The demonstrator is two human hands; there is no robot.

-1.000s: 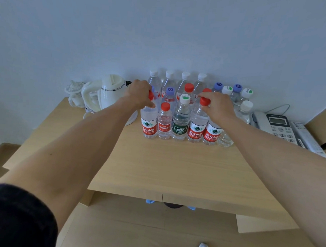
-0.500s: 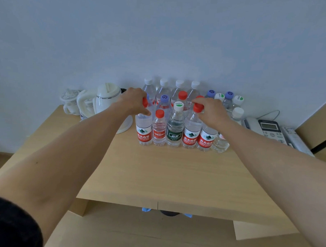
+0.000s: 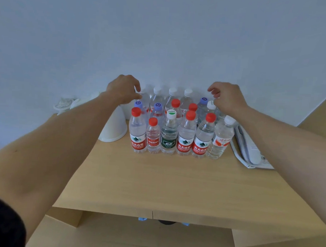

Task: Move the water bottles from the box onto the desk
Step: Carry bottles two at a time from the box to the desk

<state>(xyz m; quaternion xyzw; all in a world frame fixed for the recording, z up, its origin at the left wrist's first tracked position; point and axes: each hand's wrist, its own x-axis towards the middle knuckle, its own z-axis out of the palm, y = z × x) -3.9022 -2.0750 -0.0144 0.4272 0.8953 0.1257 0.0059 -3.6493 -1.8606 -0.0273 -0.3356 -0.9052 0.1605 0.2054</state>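
Several water bottles stand upright in tight rows at the back of the wooden desk. The front row runs from a red-capped bottle on the left to a white-capped bottle on the right. My left hand hovers above the back left bottles, fingers loosely curled, gripping nothing. Over the back right bottles, my right hand is also loosely curled and holds nothing. No box is in view.
A white kettle stands just left of the bottles, partly behind my left forearm. A white telephone lies to their right. The wall is right behind the back row. The desk's front edge runs below.
Both hands have let go of the red-capped bottles in the front row and risen above and behind them. The view has moved closer to the desk.
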